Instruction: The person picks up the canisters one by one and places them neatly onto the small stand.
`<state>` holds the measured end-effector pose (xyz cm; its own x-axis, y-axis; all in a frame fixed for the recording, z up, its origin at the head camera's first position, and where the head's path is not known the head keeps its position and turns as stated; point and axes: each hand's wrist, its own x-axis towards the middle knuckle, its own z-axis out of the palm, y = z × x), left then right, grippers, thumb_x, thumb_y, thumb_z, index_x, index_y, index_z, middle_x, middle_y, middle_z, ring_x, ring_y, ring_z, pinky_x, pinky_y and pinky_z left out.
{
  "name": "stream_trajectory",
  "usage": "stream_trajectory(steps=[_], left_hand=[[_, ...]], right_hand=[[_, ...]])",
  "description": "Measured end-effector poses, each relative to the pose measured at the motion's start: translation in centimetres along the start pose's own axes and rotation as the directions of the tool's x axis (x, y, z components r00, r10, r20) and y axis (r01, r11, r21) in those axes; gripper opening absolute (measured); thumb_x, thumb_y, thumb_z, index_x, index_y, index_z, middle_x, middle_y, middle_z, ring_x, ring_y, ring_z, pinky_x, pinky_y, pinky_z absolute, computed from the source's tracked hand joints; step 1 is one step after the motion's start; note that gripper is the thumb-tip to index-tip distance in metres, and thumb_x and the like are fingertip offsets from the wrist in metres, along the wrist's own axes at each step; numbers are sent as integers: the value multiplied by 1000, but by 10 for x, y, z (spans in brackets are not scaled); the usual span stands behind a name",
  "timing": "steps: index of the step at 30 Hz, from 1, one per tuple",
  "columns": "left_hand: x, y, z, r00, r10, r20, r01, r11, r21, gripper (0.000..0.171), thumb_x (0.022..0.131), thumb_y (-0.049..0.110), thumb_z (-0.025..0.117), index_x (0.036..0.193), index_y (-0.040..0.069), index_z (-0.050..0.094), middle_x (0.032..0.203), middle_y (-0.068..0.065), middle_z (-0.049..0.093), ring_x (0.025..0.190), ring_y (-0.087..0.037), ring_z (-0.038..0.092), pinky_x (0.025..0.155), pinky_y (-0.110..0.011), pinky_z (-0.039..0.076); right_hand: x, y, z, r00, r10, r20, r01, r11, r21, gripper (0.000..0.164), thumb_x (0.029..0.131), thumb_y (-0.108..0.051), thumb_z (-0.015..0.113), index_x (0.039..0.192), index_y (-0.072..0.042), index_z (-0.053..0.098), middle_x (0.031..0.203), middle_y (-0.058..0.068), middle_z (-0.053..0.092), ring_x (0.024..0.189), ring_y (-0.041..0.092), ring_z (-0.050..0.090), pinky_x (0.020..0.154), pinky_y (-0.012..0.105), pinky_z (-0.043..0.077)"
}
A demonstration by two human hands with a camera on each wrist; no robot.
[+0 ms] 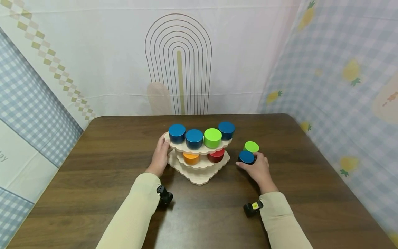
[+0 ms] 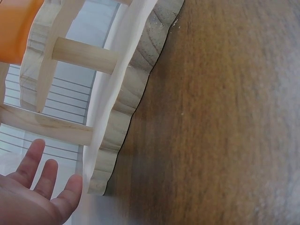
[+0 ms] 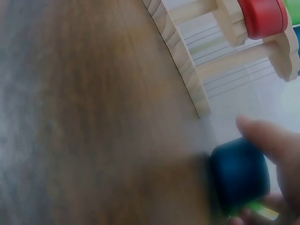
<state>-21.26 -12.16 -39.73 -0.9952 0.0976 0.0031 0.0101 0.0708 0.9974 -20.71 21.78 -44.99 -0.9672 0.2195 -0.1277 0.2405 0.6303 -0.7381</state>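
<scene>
A wooden tiered stand (image 1: 199, 175) with scalloped shelves stands on the table. On its top shelf are three blue cylinders (image 1: 194, 139) and a green cylinder (image 1: 212, 138). The middle shelf bears an orange cylinder (image 1: 191, 158) and a red cylinder (image 1: 216, 156). At the top shelf's left end my left hand (image 1: 159, 157) holds the edge; several of its fingers (image 2: 46, 178) stick out beside the posts in the left wrist view. Right of the stand, my right hand (image 1: 258, 169) pinches another blue cylinder (image 3: 240, 176) between thumb and fingers. Another green cylinder (image 1: 251, 146) is just behind it.
The brown wooden table (image 1: 124, 148) spreads around the stand. Behind it hangs a pale cloth (image 1: 109, 69) with an arch pattern, and a checked cloth (image 1: 326, 86) with pineapples hangs on the right.
</scene>
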Motion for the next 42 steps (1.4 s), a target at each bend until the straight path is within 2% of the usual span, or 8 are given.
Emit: stream_trajectory(steps=[9, 16, 19, 22, 28, 30, 37, 42], left_hand=[[-1, 1, 1, 1000, -8, -8, 8, 1000, 14, 51, 107, 25, 23, 154, 10, 11, 159, -13, 16, 139, -36, 27, 116, -52, 17], [18, -28, -2, 999, 10, -30, -10, 1000, 10, 51, 107, 33, 24, 155, 17, 13, 158, -9, 20, 137, -34, 30, 115, -52, 19], [19, -30, -2, 999, 29, -34, -29, 999, 17, 52, 107, 35, 24, 155, 18, 14, 158, -8, 21, 137, -33, 31, 115, -52, 19], [17, -26, -2, 999, 25, -30, -25, 1000, 9, 51, 107, 33, 25, 155, 17, 14, 158, -8, 21, 137, -34, 30, 115, -52, 19], [6, -6, -1, 1000, -10, -11, 10, 1000, -7, 51, 107, 25, 24, 154, 12, 12, 158, -14, 18, 136, -38, 29, 114, -56, 19], [5, -4, -1, 1000, -12, -10, 12, 1000, -3, 51, 107, 25, 24, 154, 11, 12, 158, -14, 18, 136, -38, 30, 114, -56, 19], [17, -26, -3, 999, 12, -29, -12, 1000, 18, 51, 107, 34, 25, 154, 19, 15, 158, -8, 21, 137, -34, 31, 114, -53, 20], [19, -31, -3, 999, 20, -43, -18, 999, 48, 52, 106, 38, 25, 154, 20, 15, 157, -6, 22, 136, -32, 33, 114, -53, 21]], right_hand=[[1, -2, 0, 1000, 0, -8, 0, 999, -33, 82, 85, -30, 73, 140, 9, 27, 138, 35, 29, 127, 49, 26, 102, 65, 31], [-2, -5, 2, 1000, -17, -17, 16, 999, -32, 75, 85, -25, 73, 137, 10, 30, 136, 34, 31, 125, 49, 29, 102, 65, 31], [-4, -7, 3, 1000, -25, -16, 25, 1000, -15, 74, 86, -24, 72, 137, 9, 30, 138, 33, 30, 125, 48, 29, 102, 65, 31], [-6, -11, 4, 999, -44, -7, 45, 999, 2, 73, 86, -22, 72, 138, 8, 29, 139, 32, 28, 126, 48, 29, 103, 65, 31], [-8, -18, 7, 996, -91, 20, 91, 996, 22, 71, 86, -18, 72, 137, 6, 30, 138, 29, 28, 126, 46, 31, 104, 63, 32], [-8, -20, 9, 994, -110, 29, 109, 994, 25, 70, 86, -18, 73, 136, 6, 31, 138, 29, 28, 126, 46, 32, 105, 62, 32], [-5, -24, 12, 985, -156, 75, 154, 987, 36, 70, 84, -16, 74, 135, 8, 32, 137, 27, 30, 125, 44, 33, 104, 60, 34], [-4, -26, 14, 978, -177, 107, 175, 984, 29, 70, 84, -16, 74, 134, 8, 33, 135, 27, 32, 123, 43, 34, 102, 59, 36]])
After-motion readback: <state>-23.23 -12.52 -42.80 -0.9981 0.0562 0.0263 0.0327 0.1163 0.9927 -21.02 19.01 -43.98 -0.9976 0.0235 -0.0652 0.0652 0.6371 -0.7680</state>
